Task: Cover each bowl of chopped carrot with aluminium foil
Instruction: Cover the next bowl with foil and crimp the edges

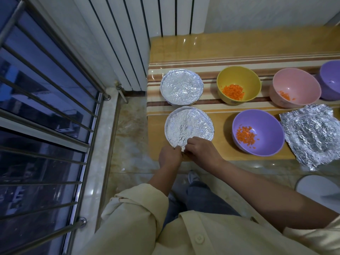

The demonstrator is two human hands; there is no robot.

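- Foil sits tight over the far covered bowl (181, 89) at the left end of the table (184, 52), that one looks done
- Nearer to us, the foil lid (189, 124) is on, with only its near rim being crimped, I'd say
- Left hand (170, 156) and right hand (200, 150) meet at that rim, fingertips curled, both pinching the foil lid's edge
- Yellow bowl (238, 85), pink bowl (295, 88) and purple bowl (257, 132) sit uncovered, carrot showing
- Spare foil sheets (312, 135) lie just right of the purple bowl

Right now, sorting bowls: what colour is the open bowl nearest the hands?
The bowl is purple; head view shows it.
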